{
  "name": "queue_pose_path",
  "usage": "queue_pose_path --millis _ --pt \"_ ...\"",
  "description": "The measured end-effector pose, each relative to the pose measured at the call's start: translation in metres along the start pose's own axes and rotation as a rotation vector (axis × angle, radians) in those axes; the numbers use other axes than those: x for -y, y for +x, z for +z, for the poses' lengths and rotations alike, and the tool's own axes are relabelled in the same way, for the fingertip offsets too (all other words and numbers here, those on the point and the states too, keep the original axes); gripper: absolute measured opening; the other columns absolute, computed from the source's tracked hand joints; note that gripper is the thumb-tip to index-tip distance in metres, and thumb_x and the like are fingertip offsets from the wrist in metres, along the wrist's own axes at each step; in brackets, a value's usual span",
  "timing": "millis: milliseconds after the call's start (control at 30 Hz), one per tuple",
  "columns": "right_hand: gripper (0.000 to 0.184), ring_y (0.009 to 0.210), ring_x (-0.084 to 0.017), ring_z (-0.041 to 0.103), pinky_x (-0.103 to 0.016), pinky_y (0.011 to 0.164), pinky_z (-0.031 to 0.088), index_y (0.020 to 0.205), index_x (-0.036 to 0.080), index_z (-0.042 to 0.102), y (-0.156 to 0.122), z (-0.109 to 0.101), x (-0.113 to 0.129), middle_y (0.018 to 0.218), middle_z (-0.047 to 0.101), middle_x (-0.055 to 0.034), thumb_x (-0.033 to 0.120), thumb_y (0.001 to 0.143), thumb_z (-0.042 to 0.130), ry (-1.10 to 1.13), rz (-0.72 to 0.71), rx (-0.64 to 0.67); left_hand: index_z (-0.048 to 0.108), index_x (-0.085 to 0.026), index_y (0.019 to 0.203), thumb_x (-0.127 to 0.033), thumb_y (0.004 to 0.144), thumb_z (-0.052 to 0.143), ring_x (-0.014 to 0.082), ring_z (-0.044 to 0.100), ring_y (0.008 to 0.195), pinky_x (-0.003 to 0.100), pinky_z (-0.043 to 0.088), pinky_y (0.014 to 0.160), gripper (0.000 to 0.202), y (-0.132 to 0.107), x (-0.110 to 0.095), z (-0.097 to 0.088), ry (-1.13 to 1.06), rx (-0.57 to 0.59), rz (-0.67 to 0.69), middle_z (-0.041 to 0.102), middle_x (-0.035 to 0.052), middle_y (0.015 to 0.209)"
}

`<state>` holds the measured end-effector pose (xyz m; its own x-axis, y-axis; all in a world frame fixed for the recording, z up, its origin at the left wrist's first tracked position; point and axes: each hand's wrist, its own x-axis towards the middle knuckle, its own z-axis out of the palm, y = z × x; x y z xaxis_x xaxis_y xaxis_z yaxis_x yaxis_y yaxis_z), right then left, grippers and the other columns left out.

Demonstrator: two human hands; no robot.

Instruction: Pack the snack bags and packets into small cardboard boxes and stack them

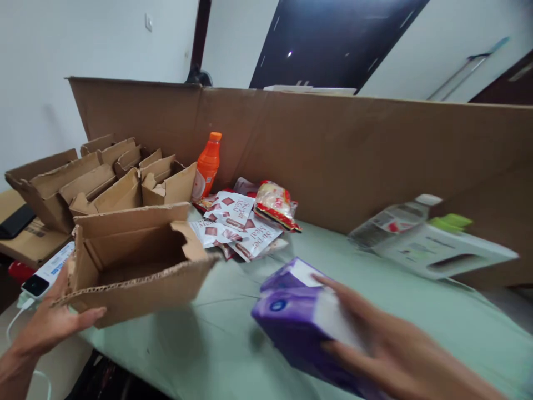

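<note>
My left hand [58,322] grips the near left corner of an open cardboard box [141,294], its thumb on the front wall. The inside of the box that shows holds nothing. To its right, my right hand [375,328] is closed around purple and white cartons [291,316], seemingly two side by side, blurred by motion and apart from the box. Behind them lies a pile of white and brown printed sachets [233,216]. A clear and red snack packet [275,203] rests on the pile's right side.
An orange bottle [207,166] stands by a tall cardboard panel [375,161]. Several cut cardboard boxes [100,178] crowd the back left. A clear plastic bottle [391,222] and a white jug with a green cap [449,250] are at right. A white device with a cable [45,278] lies left.
</note>
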<state>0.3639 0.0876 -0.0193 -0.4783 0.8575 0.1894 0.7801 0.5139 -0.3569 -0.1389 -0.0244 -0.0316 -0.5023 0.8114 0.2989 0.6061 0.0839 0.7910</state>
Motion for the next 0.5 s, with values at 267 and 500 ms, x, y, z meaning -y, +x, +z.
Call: queue_pose_path --millis 267,500 --pt "0.068 0.134 -0.04 0.058 -0.06 0.103 0.054 0.148 0.018 0.056 0.023 0.037 0.023 0.148 0.058 -0.0191 0.056 0.091 0.057 -0.24 -0.151 0.025 0.014 -0.01 0.162 -0.056 0.06 0.084 0.0453 0.045 0.141 0.063 0.042 0.114 0.133 0.007 0.009 0.073 0.01 -0.271 -0.05 0.039 0.0269 0.155" --pt "0.049 0.133 -0.034 0.06 -0.052 0.1 0.059 0.144 0.026 0.061 0.026 0.008 0.064 0.152 0.055 -0.0129 0.044 0.099 0.054 -0.154 -0.235 0.023 0.007 -0.012 0.163 -0.055 0.061 0.088 0.0474 0.023 0.153 0.065 0.024 0.123 0.136 0.028 0.019 0.108 -0.006 -0.31 -0.038 0.019 0.0284 0.164"
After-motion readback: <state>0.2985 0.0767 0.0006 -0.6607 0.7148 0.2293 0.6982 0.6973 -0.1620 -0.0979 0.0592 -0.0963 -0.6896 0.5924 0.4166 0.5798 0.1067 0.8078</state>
